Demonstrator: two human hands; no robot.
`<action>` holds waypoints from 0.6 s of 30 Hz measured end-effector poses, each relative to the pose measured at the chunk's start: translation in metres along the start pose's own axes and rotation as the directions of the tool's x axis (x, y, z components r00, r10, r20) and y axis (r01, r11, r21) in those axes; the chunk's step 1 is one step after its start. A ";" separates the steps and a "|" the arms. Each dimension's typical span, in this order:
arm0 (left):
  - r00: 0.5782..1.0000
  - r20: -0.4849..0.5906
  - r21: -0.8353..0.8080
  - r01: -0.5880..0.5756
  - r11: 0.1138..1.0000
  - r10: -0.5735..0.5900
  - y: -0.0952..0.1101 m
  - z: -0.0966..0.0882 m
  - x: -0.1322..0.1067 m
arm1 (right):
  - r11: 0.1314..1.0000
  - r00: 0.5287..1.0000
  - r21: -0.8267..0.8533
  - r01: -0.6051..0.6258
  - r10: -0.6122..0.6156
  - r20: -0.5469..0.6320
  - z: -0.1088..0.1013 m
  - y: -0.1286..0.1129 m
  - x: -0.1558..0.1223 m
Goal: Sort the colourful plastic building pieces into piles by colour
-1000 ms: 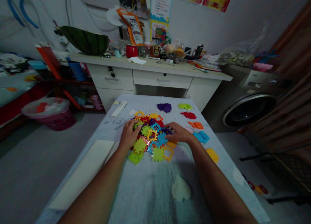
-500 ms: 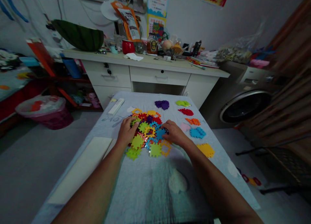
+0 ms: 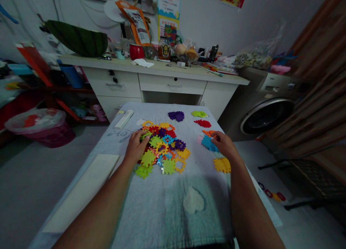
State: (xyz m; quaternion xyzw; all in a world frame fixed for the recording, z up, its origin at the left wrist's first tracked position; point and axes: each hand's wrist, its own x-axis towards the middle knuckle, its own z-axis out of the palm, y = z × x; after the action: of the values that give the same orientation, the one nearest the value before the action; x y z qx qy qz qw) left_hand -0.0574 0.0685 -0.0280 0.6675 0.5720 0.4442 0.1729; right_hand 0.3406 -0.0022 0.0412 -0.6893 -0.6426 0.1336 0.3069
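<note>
A heap of plastic toothed square tiles (image 3: 148,158) in mixed colours lies mid-table. At its left side my left hand (image 3: 135,147) has thumb and fingers closed about a lime-green tile (image 3: 146,135). Over to the right, my right hand (image 3: 225,145) pinches a blue tile (image 3: 209,143) at the blue group, whose other pieces are mostly covered. Single-colour groups line that side: purple (image 3: 176,115), green (image 3: 199,114), red (image 3: 202,123), orange (image 3: 208,132) partly behind my fingers, and yellow (image 3: 222,165) nearest me.
A pale cloth with a heart print (image 3: 194,200) covers the table. A long white board (image 3: 83,191) and a small white bar (image 3: 124,119) lie at the left. Behind stands a cluttered white desk (image 3: 173,84), with a washing machine (image 3: 266,112) at the right.
My right hand has moved right from the heap to the blue group, carrying a blue tile. Purple and yellow pieces now show where it was. My left hand stays at the heap's left side.
</note>
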 end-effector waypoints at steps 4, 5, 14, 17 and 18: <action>1.000 0.001 0.002 -0.010 1.000 0.010 -0.001 0.000 0.000 | 0.998 0.999 -0.055 -0.035 0.036 0.032 0.002 0.007 -0.003; 1.000 0.000 0.002 -0.012 1.000 0.012 -0.001 0.000 0.000 | 0.996 0.999 -0.086 -0.035 0.038 0.036 0.002 0.007 -0.003; 0.999 -0.003 0.015 -0.041 0.999 0.041 -0.009 0.003 0.001 | 0.925 0.985 -0.378 0.033 -0.094 -0.145 0.008 -0.006 -0.001; 1.000 -0.003 0.014 -0.030 0.999 0.030 -0.007 0.002 0.001 | 0.946 0.971 -0.258 0.194 -0.224 -0.089 0.027 -0.029 -0.004; 1.000 -0.004 0.011 -0.026 1.000 0.026 -0.006 0.002 0.001 | 0.944 0.962 -0.214 0.252 -0.268 -0.051 0.035 -0.037 -0.007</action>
State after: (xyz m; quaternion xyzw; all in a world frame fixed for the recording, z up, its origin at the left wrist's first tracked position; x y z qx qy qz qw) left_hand -0.0594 0.0716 -0.0334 0.6750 0.5661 0.4445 0.1625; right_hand 0.2891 -0.0003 0.0346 -0.6311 -0.7257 -0.0028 0.2740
